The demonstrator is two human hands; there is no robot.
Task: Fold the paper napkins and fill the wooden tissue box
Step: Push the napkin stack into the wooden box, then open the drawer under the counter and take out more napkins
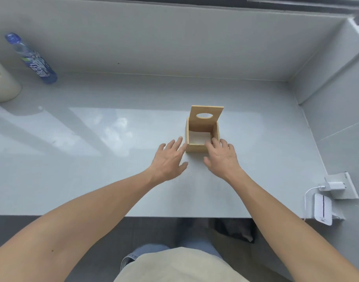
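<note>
Both bare forearms reach forward over the near edge of the pale grey table (93,180) toward the wooden tissue box (197,147), which is the landmark here. The left hand (168,160) lies just left of the box's near left corner, fingers spread and empty, its fingertips beside the box wall; whether they touch it I cannot tell. The right hand (221,157) is at the box's near right corner, also spread and holding nothing, with its fingertips resting on or over the rim there, so it is the nearer of the two to the opening. The box stands directly ahead of both hands, open at the top, with something white lying flat inside that looks like napkins. Its lid (207,116), with an oval slot, stands tilted up at the box's far side. Judging by this, the next move likely turns on that lid or on settling the contents. Far to the box's left stand a blue bottle (32,59) and a cream container (2,84); to its near right, a white charger (325,208).
</note>
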